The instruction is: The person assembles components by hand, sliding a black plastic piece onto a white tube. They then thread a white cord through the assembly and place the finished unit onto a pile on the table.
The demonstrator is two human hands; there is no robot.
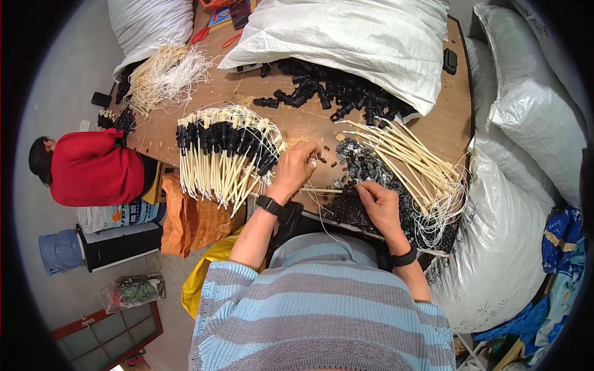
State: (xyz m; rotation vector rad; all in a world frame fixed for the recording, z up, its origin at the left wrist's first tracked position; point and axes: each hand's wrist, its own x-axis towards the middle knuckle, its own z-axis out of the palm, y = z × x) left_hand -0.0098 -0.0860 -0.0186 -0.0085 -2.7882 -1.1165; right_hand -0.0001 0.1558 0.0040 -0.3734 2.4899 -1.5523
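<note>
My right hand (pixel 378 203) is closed, thumb and finger pinching the dark fitting at the end of a thin cream rod (pixel 322 190). That rod points left, toward the space under my other wrist. My left hand (pixel 297 166) is closed too, its fingertips together on something small and whitish that I cannot make out. Just right of it lie a few small black pieces (pixel 326 156). A heap of small black and clear parts (pixel 359 164) spreads around my right fingers. Beside my left hand stands a bundle of cream rods with black fittings (pixel 223 148) and white strings.
Loose cream rods (pixel 408 164) with strings lie right of the heap. Black connectors (pixel 322 89) spill from a white sack (pixel 352 43) across the brown table (pixel 164 133). Filled sacks (pixel 501 241) crowd the right side. A person in red (pixel 96 168) sits at the left.
</note>
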